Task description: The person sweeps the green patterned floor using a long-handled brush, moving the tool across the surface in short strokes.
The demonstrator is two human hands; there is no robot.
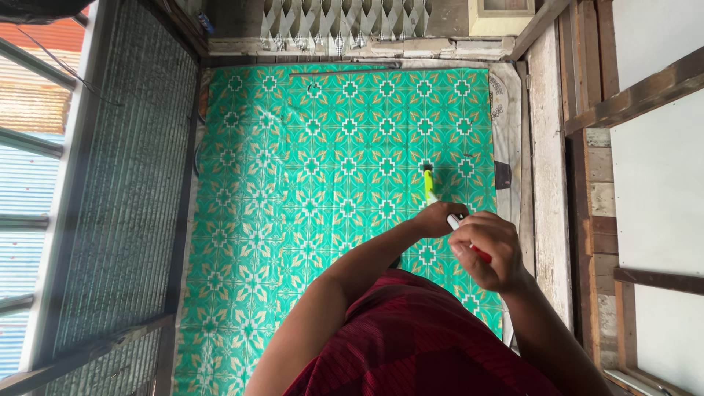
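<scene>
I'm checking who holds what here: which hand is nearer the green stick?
Left. The left hand grips the green stick at its lower end; the right hand is beside it, holding a red-and-white handle.

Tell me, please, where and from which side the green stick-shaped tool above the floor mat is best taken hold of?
Best at the lower end of the green tool, where the left hand already closes round it. It points away from the person over the green patterned mat, the far tip free, so a grip from the near side, wrapped round the slim shaft, suits. The right hand holds a white and red item.
</scene>
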